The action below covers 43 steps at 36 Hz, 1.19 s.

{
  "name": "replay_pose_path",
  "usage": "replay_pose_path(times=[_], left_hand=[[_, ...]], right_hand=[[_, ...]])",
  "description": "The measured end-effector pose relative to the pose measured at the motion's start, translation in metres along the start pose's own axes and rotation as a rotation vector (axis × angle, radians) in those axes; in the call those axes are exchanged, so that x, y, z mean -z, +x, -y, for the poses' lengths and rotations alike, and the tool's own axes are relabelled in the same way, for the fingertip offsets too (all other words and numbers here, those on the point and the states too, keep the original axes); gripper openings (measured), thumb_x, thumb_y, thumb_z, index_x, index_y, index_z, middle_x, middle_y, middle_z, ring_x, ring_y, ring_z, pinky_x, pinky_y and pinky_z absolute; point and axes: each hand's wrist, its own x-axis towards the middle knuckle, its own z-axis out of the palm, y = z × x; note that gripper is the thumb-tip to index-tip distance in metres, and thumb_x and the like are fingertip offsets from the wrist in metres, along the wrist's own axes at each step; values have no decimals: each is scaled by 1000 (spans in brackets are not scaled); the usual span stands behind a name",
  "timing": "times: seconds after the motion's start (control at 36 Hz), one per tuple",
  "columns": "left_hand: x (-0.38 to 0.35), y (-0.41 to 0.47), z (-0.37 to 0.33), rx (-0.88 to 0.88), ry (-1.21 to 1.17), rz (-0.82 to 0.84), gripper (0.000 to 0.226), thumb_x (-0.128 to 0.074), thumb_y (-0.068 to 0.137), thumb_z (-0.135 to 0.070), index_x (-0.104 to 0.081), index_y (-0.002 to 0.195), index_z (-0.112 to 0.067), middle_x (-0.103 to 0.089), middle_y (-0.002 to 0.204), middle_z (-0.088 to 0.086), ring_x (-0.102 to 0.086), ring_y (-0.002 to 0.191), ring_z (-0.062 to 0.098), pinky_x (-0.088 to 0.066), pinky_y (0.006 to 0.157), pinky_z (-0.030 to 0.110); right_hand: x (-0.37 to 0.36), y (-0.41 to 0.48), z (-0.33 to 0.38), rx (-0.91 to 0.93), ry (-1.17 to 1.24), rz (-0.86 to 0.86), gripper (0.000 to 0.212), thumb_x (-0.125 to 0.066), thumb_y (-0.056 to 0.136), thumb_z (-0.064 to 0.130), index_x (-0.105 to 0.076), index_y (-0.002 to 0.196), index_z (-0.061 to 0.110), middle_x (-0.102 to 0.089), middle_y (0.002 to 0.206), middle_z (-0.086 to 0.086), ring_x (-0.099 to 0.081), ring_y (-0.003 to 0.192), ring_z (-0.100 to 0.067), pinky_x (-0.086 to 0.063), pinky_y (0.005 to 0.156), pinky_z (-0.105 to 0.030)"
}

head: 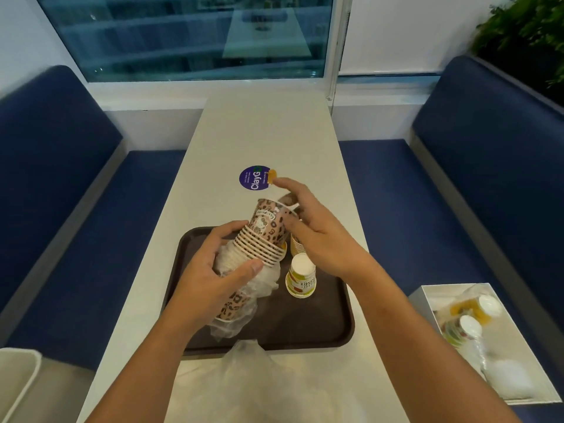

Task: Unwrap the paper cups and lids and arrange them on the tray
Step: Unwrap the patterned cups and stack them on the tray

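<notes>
both hands on a stack of leopard-print cups (pixel 262 239) above the tray (pixel 320 328)

left hand (pixel 213 270) curls round the stack's lower half, where clear plastic wrap (pixel 270 279) clings; right hand (pixel 314 230) holds the top end, thumb on the side, fingers bent over the rim, forefinger raised with an orange scrap (pixel 271 176) at its tip; the cups' banner lettering is too small to read; on the tray an upturned cup (pixel 300 277) seems to read "hello summer", a yellow stack (pixel 296 245) just behind it; the purple table sticker (pixel 251 178) reads "clayg", the rest hidden; a white box (pixel 427 303) on the right bench holds wrapped cups
</notes>
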Motion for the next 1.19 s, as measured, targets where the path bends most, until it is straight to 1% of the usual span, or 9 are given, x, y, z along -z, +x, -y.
replay_pose_path(times=[0.11, 0.28, 0.39, 0.47, 0.78, 0.92, 1.03, 1.11, 1.19], left_hand=[[-1, 7, -5, -6, -34, 26, 62, -74, 78, -45, -49, 135, -50, -60, 115, -38, -61, 112, -7, -56, 76, 11], [2, 23, -5, 21, -31, 44, 65, -75, 75, -52, -48, 134, -58, -62, 122, -30, -63, 114, 0, -60, 80, 19], [1, 32, -5, 32, -49, 34, 64, -75, 76, -50, -48, 133, -61, -64, 117, -33, -64, 113, -3, -60, 79, 20], [-1, 36, -2, 46, -55, 14, 64, -75, 75, -52, -48, 131, -64, -63, 118, -34, -64, 112, -4, -61, 79, 20], [-4, 39, 11, 73, -44, -40, 63, -74, 75, -51, -51, 133, -57, -62, 125, -27, -65, 110, -3, -60, 77, 18], [-1, 36, 11, 85, 8, -38, 67, -76, 73, -54, -48, 134, -56, -59, 129, -25, -64, 115, 10, -60, 78, 18], [2, 30, 9, 76, 42, -33, 69, -77, 72, -56, -47, 134, -58, -57, 131, -25, -62, 117, 11, -59, 81, 20], [1, 25, 3, 53, 57, -17, 69, -76, 73, -55, -46, 135, -57, -54, 129, -29, -61, 115, 7, -56, 75, 11], [0, 20, -1, 15, 61, -7, 70, -77, 74, -54, -47, 137, -54, -53, 131, -27, -60, 116, 7, -55, 75, 9]], right_hand=[[6, 4, -6, 118, -389, 150, 91, -62, 87, -11, -34, 154, 42, -31, 140, 11, -41, 130, -1, -51, 103, -22], [22, 20, -27, 200, -649, -79, 78, -83, 82, 2, -48, 146, 30, -26, 151, 7, -35, 118, 5, -42, 91, 1], [30, 25, -50, 161, -548, -343, 68, -89, 80, 27, -55, 138, 22, -49, 134, 8, -42, 116, 4, -44, 88, -4], [28, 25, -74, -59, -413, -484, 70, -84, 81, 46, -51, 139, 29, -49, 124, 19, -50, 118, -7, -40, 84, -10], [8, 24, -140, -496, -452, -258, 75, -79, 85, 50, -44, 147, 26, -58, 144, 1, -57, 131, -25, -52, 102, -43], [14, 24, -127, -464, -557, -264, 98, -82, 84, 46, -22, 160, 27, -30, 166, -1, -25, 153, -30, -31, 122, -53], [7, 10, -71, -163, -443, -445, 59, -70, 95, 36, -44, 147, 30, -39, 155, 8, -33, 143, -15, -23, 112, -16], [-5, -2, -33, 15, -310, -186, 26, -56, 103, 42, -63, 127, 35, -57, 130, 20, -50, 125, -5, -45, 102, -24], [-18, -11, -13, -5, -263, 3, 19, -55, 106, 35, -71, 113, 28, -66, 101, 27, -61, 104, -2, -54, 85, -23]])
